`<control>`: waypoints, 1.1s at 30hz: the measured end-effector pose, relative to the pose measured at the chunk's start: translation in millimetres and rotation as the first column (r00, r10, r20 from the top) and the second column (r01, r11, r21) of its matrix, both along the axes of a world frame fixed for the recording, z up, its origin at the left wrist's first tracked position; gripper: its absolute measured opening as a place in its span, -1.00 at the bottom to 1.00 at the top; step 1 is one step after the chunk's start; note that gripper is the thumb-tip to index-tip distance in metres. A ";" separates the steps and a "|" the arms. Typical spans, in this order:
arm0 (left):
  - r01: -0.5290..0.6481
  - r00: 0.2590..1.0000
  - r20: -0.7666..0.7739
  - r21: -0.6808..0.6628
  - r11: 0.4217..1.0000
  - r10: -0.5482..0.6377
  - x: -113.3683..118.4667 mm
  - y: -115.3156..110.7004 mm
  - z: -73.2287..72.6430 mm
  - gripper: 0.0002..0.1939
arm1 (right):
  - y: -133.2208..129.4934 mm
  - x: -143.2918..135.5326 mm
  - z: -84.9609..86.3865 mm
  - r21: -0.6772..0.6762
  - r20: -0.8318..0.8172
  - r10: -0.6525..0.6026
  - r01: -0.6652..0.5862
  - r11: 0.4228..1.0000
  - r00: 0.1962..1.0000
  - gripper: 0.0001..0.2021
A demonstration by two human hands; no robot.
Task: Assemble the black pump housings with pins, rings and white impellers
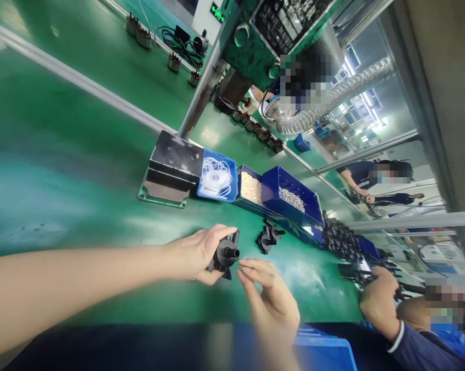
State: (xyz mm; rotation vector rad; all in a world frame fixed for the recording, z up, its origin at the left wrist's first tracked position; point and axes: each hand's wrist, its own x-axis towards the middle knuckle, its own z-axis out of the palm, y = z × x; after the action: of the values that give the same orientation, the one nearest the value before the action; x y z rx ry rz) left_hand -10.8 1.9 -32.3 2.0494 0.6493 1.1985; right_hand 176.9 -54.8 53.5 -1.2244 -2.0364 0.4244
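Wrapped around a black plastic pump-like part (226, 253), my left hand (195, 255) holds it above the green table (139, 304), its short round spout facing my right side. Close beside the part is my right hand (273, 293), thumb and index finger brought together near its lower edge; whatever lies between those fingertips is too small to make out. Two similar black parts (269, 239) lie on the table to the right of the held one.
Behind my hands stand a black machine base (174, 159), a light blue bin (235, 178) of white tubing and dark blue bins (271, 193) with small pieces. More black parts (342, 237) and a co-worker's arm (382, 299) are at right. A blue crate (325, 353) sits below.
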 end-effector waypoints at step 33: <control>0.009 0.991 -0.136 -0.045 0.999 -0.015 -1.7 -1.7 -6.2 -0.28 | -22.3 4.9 -52.9 0.332 0.476 -0.044 -0.133 0.934 0.879 -0.50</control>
State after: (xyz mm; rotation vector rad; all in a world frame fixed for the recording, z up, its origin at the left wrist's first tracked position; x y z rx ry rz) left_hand -12.5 0.2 -38.5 2.1079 0.7204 1.0344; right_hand 181.8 -77.1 0.7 -1.1274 -2.4215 -0.2577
